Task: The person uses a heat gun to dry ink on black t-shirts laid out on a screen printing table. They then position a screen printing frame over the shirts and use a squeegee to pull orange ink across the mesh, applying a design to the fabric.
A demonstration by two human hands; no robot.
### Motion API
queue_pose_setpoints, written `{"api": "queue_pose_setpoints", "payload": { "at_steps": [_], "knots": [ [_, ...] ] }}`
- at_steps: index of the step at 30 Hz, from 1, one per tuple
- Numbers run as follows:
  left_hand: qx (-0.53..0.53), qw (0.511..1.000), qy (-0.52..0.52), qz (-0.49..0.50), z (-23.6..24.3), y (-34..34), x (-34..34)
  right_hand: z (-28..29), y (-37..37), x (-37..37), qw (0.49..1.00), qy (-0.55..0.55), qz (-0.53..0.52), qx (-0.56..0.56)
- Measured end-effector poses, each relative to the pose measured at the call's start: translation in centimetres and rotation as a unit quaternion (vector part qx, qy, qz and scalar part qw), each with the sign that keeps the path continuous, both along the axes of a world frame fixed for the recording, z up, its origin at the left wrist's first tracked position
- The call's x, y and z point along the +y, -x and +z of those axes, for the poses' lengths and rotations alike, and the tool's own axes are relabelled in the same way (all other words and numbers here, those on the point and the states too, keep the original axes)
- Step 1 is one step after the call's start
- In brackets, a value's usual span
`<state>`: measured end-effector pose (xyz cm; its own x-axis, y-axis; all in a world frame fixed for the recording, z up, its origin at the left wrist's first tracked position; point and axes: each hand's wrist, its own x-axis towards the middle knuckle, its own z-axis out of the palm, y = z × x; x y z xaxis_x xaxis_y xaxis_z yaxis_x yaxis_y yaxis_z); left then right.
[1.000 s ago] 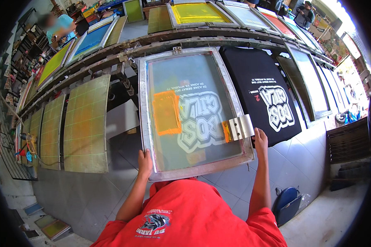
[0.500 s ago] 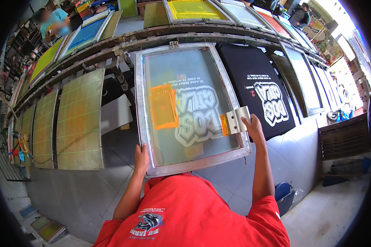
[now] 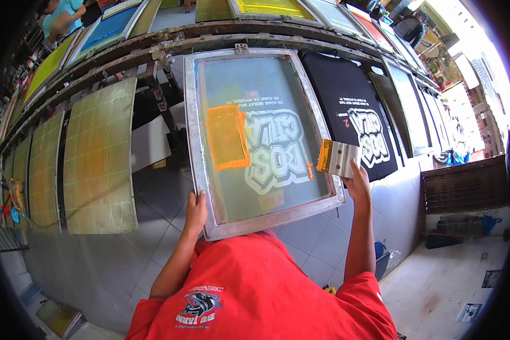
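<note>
My left hand (image 3: 196, 211) is closed on the near left edge of a metal-framed printing screen (image 3: 269, 220). In my right hand (image 3: 357, 181) is a metal squeegee (image 3: 344, 160) with orange ink along its blade. It is held over the screen's right rail, apart from the mesh. A rectangular patch of orange ink (image 3: 228, 137) covers the left part of the mesh. A small orange smear (image 3: 310, 171) lies near the right side, beside the pale stencil lettering (image 3: 277, 150).
Right of the screen lies a black T-shirt (image 3: 334, 76) with a white print. Several flat boards (image 3: 99, 164) line the left. A long metal rail (image 3: 209, 44) runs behind, with more screens beyond. A person (image 3: 62, 17) is at the far left, another (image 3: 412, 27) at the far right.
My right hand has lifted the squeegee off the mesh and moved it to the right, leaving an orange smear. My left hand stays on the frame. The view has shifted slightly.
</note>
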<state>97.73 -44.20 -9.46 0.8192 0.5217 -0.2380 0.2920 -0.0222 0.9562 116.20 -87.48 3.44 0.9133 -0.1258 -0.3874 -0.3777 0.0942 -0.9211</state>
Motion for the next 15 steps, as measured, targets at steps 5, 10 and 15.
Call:
{"api": "queue_pose_setpoints", "payload": {
  "at_steps": [5, 10, 15],
  "knots": [
    [0.014, 1.0, -0.018, 0.015, 0.3, -0.4, 0.2, 1.4, 0.7, 2.2, 0.991, 0.112, 0.01, -0.079],
    [0.023, 0.998, -0.052, 0.023, -0.2, 0.0, 0.6, 1.8, -0.5, 2.2, 0.965, 0.205, 0.069, -0.148],
    [0.085, 0.99, -0.109, 0.023, 2.3, -0.2, 0.1, 3.3, -1.2, 2.8, 0.986, 0.092, 0.1, -0.101]
  ]
}}
